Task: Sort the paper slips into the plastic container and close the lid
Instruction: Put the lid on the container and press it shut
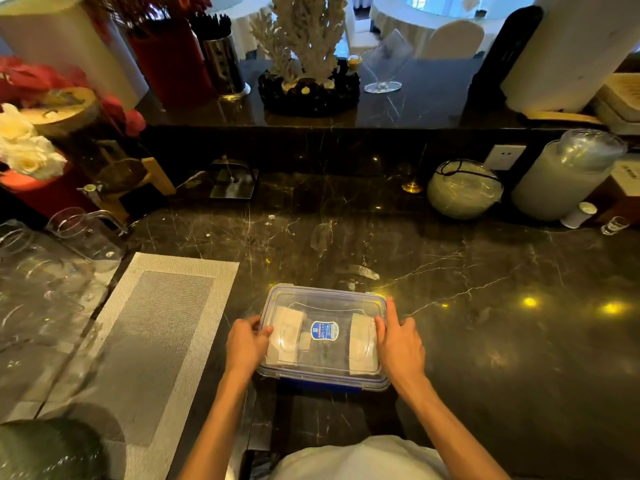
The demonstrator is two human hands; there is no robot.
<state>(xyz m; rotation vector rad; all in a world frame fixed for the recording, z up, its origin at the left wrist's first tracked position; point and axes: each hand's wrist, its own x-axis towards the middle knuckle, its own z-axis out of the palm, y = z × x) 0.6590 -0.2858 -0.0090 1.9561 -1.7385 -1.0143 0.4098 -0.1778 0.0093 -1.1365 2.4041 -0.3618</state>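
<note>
Lid on container, slips inside. Left hand at 9 o'clock, right hand at 3, both pressing side edges; press evenly, snap clips.

Surface: a dark marble counter, veined in white and spotted with yellow light reflections.
Front centre: a clear plastic container with its lid on is set directly on the counter.
Left: a grey woven placemat is laid flat, well apart from the container.
Far left: clear glass jugs are stood beside the placemat.
Back centre: a small metal stand is placed against the raised ledge.
Back right: a round glass bowl, a tall pale cylinder and a small glass are seen.
</note>
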